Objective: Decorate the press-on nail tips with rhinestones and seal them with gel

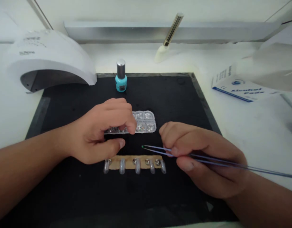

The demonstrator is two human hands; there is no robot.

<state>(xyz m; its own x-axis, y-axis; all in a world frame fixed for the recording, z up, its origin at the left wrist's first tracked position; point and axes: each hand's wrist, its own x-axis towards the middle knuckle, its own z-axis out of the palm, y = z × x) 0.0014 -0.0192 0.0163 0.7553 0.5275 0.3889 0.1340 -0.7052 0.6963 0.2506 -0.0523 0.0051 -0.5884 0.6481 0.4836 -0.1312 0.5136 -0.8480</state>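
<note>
My right hand pinches long bluish tweezers, whose tips hold a tiny green piece above the black mat. My left hand is over the left part of a clear divided case of small shiny stones; its thumb and index finger are apart with nothing between them. Just below lies a tan strip bearing several glossy, clear-grey nail tips and round metallic studs. My left thumb is close to the strip's upper left edge.
A turquoise bottle with a silver cap stands behind the case. The white arched lamp is at the back left. A gold-handled brush leans at the back, and an alcohol pads box lies at the right.
</note>
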